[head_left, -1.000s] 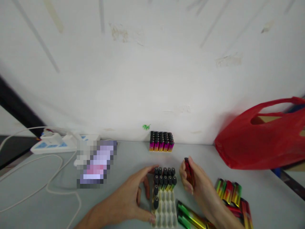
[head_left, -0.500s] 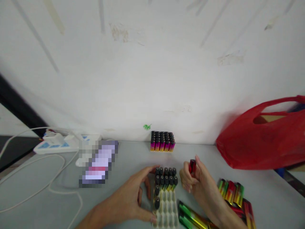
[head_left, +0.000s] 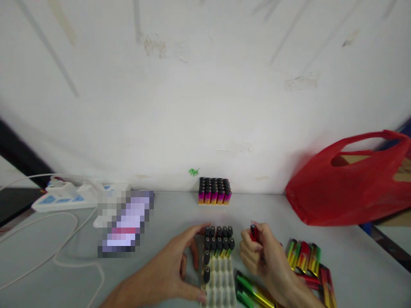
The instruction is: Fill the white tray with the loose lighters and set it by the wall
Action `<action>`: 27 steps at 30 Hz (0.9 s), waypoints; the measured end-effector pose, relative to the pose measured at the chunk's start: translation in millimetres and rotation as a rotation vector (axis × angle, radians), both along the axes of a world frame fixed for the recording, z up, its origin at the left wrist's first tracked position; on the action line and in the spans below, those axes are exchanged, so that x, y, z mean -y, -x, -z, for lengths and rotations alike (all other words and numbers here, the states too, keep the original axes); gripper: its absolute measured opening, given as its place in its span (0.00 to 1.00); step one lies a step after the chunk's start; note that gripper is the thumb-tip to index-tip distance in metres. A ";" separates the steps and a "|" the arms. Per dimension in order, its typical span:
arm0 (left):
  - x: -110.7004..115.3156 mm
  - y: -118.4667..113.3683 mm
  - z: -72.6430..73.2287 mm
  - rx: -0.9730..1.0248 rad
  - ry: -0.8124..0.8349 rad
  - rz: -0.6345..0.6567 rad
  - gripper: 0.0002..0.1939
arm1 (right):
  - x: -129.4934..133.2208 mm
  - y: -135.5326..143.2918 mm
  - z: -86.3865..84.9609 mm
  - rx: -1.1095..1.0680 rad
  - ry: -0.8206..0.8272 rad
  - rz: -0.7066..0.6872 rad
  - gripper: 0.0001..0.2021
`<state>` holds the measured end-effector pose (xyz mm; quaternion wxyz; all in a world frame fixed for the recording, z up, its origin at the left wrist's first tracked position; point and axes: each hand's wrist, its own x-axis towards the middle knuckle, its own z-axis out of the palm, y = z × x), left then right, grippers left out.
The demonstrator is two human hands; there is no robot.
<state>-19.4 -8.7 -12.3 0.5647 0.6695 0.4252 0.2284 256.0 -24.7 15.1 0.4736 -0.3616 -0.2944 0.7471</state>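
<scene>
My left hand [head_left: 170,267] spans the left side of a pale tray [head_left: 221,295] with rows of rounded pockets. Its thumb presses the tray's near left edge and its fingers reach the far left corner. Batteries [head_left: 219,243] with black tops and small metal tips stand upright in the two far rows. Two more batteries [head_left: 206,273] stand along the left column. To the tray's right, my right hand [head_left: 265,254] is closed around a red battery [head_left: 254,232] with a dark end, held raised above the table. Its lower part is hidden by the fingers.
Loose red, green and gold batteries [head_left: 303,256] lie at the right, and green-gold ones [head_left: 255,291] beside the tray. A block of purple-yellow batteries [head_left: 214,196] stands by the wall. A red bag [head_left: 346,188] is at right; a phone [head_left: 128,222], power strip [head_left: 64,199] and cables at left.
The whole view has shifted slightly. My right hand has lowered a little and its fingers have curled more around the red battery. My left hand stays at the tray.
</scene>
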 end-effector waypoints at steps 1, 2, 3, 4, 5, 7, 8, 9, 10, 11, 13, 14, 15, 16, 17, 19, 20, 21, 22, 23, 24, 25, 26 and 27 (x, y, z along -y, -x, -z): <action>0.0 -0.1 -0.2 -0.002 0.001 0.002 0.70 | 0.1 1.3 -0.5 0.000 0.002 0.009 0.33; 0.1 -0.2 -0.5 -0.003 0.003 0.004 0.70 | 0.0 2.8 -1.0 0.000 0.004 0.021 0.33; 0.2 -0.4 -0.9 -0.006 0.008 0.006 0.70 | -0.5 4.3 -1.5 0.000 0.006 0.029 0.33; 0.4 -0.7 -1.3 -0.008 0.016 0.007 0.71 | -1.3 5.6 -2.0 -0.002 0.008 0.032 0.34; 0.6 -1.0 -1.7 -0.011 0.023 0.003 0.71 | -2.2 6.7 -2.4 -0.006 0.006 0.024 0.34; 0.6 -1.6 -2.2 -0.017 0.035 -0.012 0.70 | -4.1 7.9 -3.1 -0.022 -0.001 -0.009 0.36; 0.5 -1.7 -2.1 -0.021 0.039 -0.019 0.71 | -4.9 8.1 -3.4 -0.032 -0.005 -0.030 0.36; 0.2 -1.8 -1.9 -0.024 0.042 -0.022 0.71 | -5.3 8.0 -3.7 -0.043 -0.011 -0.048 0.37; -0.1 -1.7 -1.7 -0.026 0.043 -0.023 0.71 | -5.4 7.8 -4.0 -0.052 -0.017 -0.059 0.36; -0.4 -1.6 -1.4 -0.030 0.047 -0.020 0.71 | -5.2 7.6 -4.3 -0.058 -0.022 -0.065 0.36; -0.8 -1.4 -1.5 -0.033 0.048 -0.014 0.72 | -4.1 7.2 -4.7 -0.062 -0.036 -0.070 0.35; -0.7 -1.3 -2.0 -0.033 0.047 -0.015 0.71 | -3.5 7.2 -4.8 -0.060 -0.042 -0.066 0.35; -0.6 -1.5 -2.8 -0.035 0.045 -0.019 0.71 | -2.9 7.3 -4.8 -0.056 -0.045 -0.063 0.35; -0.4 -1.7 -3.8 -0.036 0.041 -0.025 0.70 | -2.4 7.4 -4.6 -0.050 -0.041 -0.059 0.35; -0.2 -2.0 -4.8 -0.036 0.036 -0.030 0.70 | -2.0 7.5 -4.2 -0.043 -0.032 -0.053 0.35; 0.1 -2.7 -6.6 -0.036 0.035 -0.035 0.70 | -1.7 7.5 -3.1 -0.027 -0.002 -0.043 0.34; 0.0 -2.9 -7.0 -0.036 0.037 -0.033 0.69 | -1.7 7.5 -2.5 -0.021 0.012 -0.040 0.34; -0.1 -3.0 -7.0 -0.034 0.040 -0.030 0.70 | -1.8 7.3 -1.9 -0.019 0.020 -0.040 0.33; -0.3 -3.0 -6.7 -0.031 0.040 -0.028 0.69 | -1.9 7.2 -1.3 -0.019 0.023 -0.040 0.34; -0.5 -2.8 -6.0 -0.025 0.041 -0.024 0.69 | -2.0 7.0 -0.9 -0.024 0.020 -0.043 0.34; -0.6 -2.5 -5.1 -0.017 0.038 -0.021 0.69 | -2.0 6.9 -0.6 -0.029 0.015 -0.046 0.34; -0.7 -2.2 -4.1 -0.009 0.033 -0.019 0.69 | -2.1 6.8 -0.5 -0.034 0.008 -0.046 0.34; -0.8 -1.8 -3.2 -0.003 0.028 -0.020 0.69 | -2.1 6.8 -0.4 -0.038 -0.001 -0.047 0.34; -0.8 -1.4 -2.3 0.000 0.025 -0.023 0.69 | -2.1 6.8 -0.4 -0.040 -0.008 -0.046 0.34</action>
